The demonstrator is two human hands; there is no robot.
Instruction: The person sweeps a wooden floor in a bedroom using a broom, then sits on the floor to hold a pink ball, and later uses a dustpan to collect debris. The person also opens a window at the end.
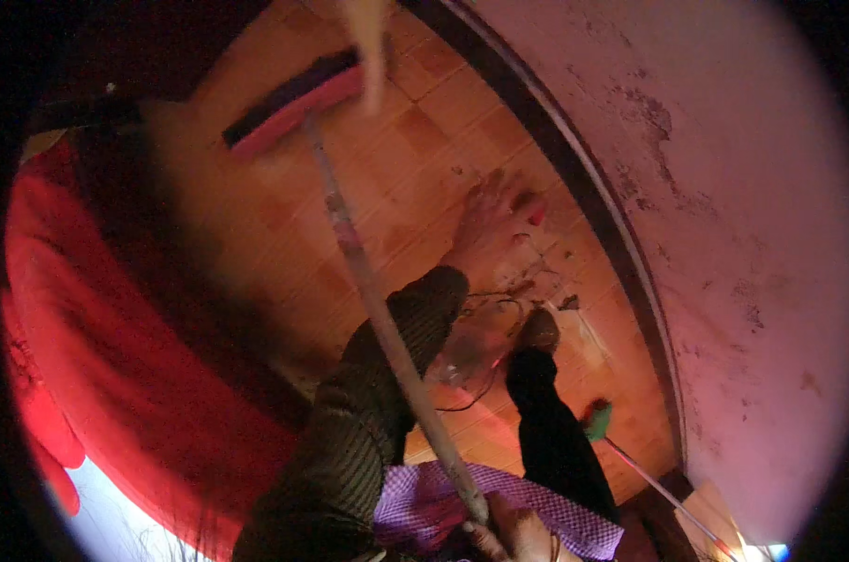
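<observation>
My right hand (526, 534), at the bottom, is closed around the long handle (389, 344) of a broom. The handle runs up and left to a pink broom head (298, 112) with dark bristles, resting on the tiled floor. My left arm, in a dark ribbed sleeve (424, 309), reaches down, and my left hand (491, 218) is blurred low over the floor. A small red thing (536, 215) shows by its fingertips; whether they hold it is unclear. Beside the hand lie scattered debris (537, 277), thin dark wire (467, 407) and what looks like clear plastic (474, 344).
A stained pink wall (734, 211) with a dark skirting (579, 147) curves along the right. Red cloth (122, 337) hangs at the left. My foot (540, 328) stands near the debris. A green brush head (597, 420) on a thin stick lies right. A blurred pale stick (372, 63) crosses the top.
</observation>
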